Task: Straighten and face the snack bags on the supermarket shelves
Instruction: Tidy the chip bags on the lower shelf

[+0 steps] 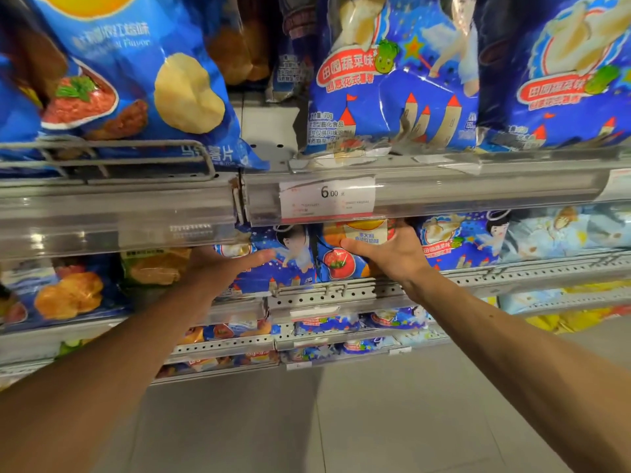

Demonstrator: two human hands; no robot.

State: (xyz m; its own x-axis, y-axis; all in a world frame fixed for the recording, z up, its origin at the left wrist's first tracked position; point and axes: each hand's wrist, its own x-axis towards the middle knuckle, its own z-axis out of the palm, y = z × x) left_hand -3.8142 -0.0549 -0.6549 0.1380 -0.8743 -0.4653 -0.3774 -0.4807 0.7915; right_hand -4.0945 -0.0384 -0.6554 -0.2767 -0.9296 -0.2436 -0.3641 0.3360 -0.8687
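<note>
We see both arms reaching up to the second shelf, just beneath the price tag (327, 197) that reads 6.00. Our right hand (386, 254) is spread open, thumb pointing toward the left, its palm and fingers lying flat against the front of the blue snack bag with a tomato picture (341, 259), directly below the price tag. The fingertips disappear up under the clear price rail, so we cannot tell whether they curl over the bag's top edge. Our left hand (225, 264) is also open, fingers extended and held together, pointing toward the neighbouring blue bag with a cartoon figure (290, 254), just below and left of the price tag; the fingertips touch or nearly touch its face, and we cannot tell which.

The tomato bag stands upright behind the perforated metal shelf lip (324, 291), its front facing us, its top hidden by the rail. The cartoon-figure bag beside it also faces out, a dark gap between the two.

Above the price tag, a blue bag with castle towers (392, 93) leans forward on the upper shelf, its lower edge crumpled. Up and left of the tag, a blue potato chip bag (136, 80) tilts behind a wire guard (129, 155). Below and right of the tag, more blue bags sit on the second shelf.
</note>
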